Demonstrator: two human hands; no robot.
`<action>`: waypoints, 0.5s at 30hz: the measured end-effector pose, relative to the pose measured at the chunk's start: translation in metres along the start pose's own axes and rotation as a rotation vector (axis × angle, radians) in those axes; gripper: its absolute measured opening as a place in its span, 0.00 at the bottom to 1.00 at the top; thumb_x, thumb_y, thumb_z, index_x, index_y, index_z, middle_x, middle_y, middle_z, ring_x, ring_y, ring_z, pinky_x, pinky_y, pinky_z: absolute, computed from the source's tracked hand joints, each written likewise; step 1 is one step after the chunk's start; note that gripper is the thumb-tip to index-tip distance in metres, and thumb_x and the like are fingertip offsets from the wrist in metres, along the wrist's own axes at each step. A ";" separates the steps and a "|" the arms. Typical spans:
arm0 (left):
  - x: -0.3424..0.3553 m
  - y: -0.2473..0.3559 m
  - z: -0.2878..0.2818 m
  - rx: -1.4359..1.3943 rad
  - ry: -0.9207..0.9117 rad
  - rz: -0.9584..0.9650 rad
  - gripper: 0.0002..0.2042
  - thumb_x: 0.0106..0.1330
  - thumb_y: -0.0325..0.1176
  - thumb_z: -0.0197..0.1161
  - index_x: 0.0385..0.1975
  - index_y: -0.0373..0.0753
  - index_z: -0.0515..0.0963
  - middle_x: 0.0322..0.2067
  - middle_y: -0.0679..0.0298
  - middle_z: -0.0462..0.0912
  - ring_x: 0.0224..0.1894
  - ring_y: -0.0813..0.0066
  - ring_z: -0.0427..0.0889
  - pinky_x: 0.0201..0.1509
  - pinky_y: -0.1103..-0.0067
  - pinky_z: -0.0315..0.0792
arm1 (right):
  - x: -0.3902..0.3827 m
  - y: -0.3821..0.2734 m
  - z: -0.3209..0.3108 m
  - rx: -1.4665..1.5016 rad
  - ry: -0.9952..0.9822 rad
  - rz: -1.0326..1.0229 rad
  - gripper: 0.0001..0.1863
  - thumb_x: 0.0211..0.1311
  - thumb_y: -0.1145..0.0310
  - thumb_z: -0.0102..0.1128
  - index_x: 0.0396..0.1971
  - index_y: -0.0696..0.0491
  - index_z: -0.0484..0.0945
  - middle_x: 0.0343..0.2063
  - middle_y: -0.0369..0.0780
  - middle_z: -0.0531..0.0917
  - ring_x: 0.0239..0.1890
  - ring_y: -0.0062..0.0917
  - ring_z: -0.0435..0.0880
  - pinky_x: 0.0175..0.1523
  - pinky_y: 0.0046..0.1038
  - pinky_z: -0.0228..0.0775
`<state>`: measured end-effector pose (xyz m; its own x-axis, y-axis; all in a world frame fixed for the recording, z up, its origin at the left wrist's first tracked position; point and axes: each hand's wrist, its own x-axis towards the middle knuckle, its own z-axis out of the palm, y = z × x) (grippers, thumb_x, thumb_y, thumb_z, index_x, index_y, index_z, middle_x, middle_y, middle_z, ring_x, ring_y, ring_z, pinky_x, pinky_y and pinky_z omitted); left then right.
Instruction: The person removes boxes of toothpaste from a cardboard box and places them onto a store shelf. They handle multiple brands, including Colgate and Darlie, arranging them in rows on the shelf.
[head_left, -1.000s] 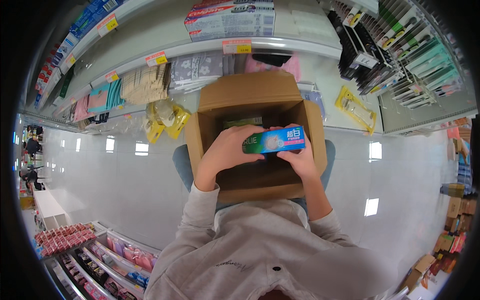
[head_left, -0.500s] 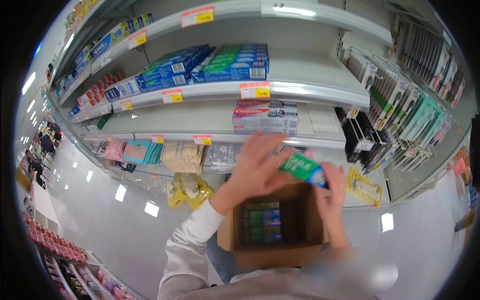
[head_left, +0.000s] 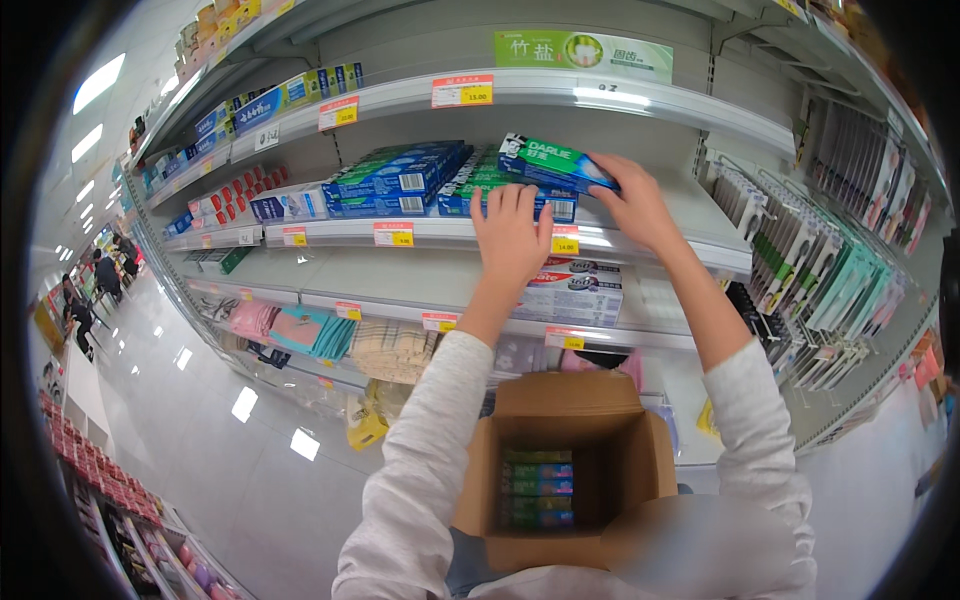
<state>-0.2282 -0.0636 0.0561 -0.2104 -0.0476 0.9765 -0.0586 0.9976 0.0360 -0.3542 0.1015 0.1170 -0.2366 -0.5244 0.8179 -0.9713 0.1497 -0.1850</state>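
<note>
Over the stacked toothpaste boxes [head_left: 482,202] on the middle shelf, my right hand [head_left: 632,200] grips the right end of a blue and green toothpaste box [head_left: 550,160]. That box lies slantwise, its left end higher, above the right part of the stack; whether it touches the boxes beneath is hard to see. My left hand [head_left: 512,238] is open, fingers stretched against the stack's front. Below my arms is an open cardboard carton [head_left: 565,394] with several toothpaste boxes [head_left: 540,488] in its left side.
Another pile of blue toothpaste boxes [head_left: 395,180] is on the left. White and red boxes [head_left: 575,295] sit one shelf below. Hanging toothbrush packs [head_left: 800,235] line the right side. Folded towels [head_left: 390,350] lie low down. Price-tagged shelf edges [head_left: 660,240] run across.
Both hands have risen from above the carton to the middle shelf. The toothpaste box has travelled up with my right hand, and my left hand has come onto the stack's front.
</note>
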 end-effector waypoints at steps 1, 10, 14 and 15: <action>0.000 0.002 0.003 0.007 -0.001 -0.008 0.13 0.66 0.38 0.60 0.45 0.39 0.78 0.45 0.60 0.78 0.54 0.60 0.74 0.70 0.54 0.54 | 0.013 0.010 0.012 -0.043 -0.056 0.050 0.24 0.63 0.64 0.62 0.60 0.48 0.77 0.55 0.42 0.82 0.61 0.41 0.76 0.66 0.44 0.63; -0.004 -0.004 0.004 -0.011 0.029 -0.053 0.12 0.66 0.38 0.60 0.43 0.38 0.78 0.45 0.59 0.77 0.54 0.59 0.73 0.72 0.52 0.52 | 0.085 0.018 0.075 -0.426 -0.352 0.198 0.22 0.68 0.59 0.58 0.61 0.37 0.77 0.56 0.39 0.82 0.57 0.40 0.80 0.60 0.39 0.72; -0.004 -0.002 0.009 0.004 0.039 -0.057 0.12 0.65 0.37 0.60 0.43 0.38 0.78 0.44 0.59 0.77 0.53 0.58 0.74 0.72 0.52 0.52 | 0.104 0.043 0.088 -0.282 -0.431 0.201 0.23 0.69 0.59 0.56 0.63 0.41 0.76 0.57 0.44 0.81 0.57 0.43 0.79 0.63 0.40 0.71; -0.005 -0.002 0.010 0.006 0.041 -0.061 0.12 0.65 0.37 0.60 0.43 0.38 0.78 0.45 0.59 0.77 0.54 0.58 0.74 0.72 0.52 0.52 | 0.105 0.045 0.091 -0.269 -0.426 0.188 0.23 0.69 0.60 0.56 0.63 0.41 0.76 0.57 0.44 0.81 0.57 0.44 0.79 0.63 0.39 0.71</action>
<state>-0.2363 -0.0659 0.0493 -0.1661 -0.1057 0.9804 -0.0761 0.9927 0.0941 -0.4249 -0.0233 0.1455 -0.4498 -0.7533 0.4799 -0.8835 0.4539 -0.1156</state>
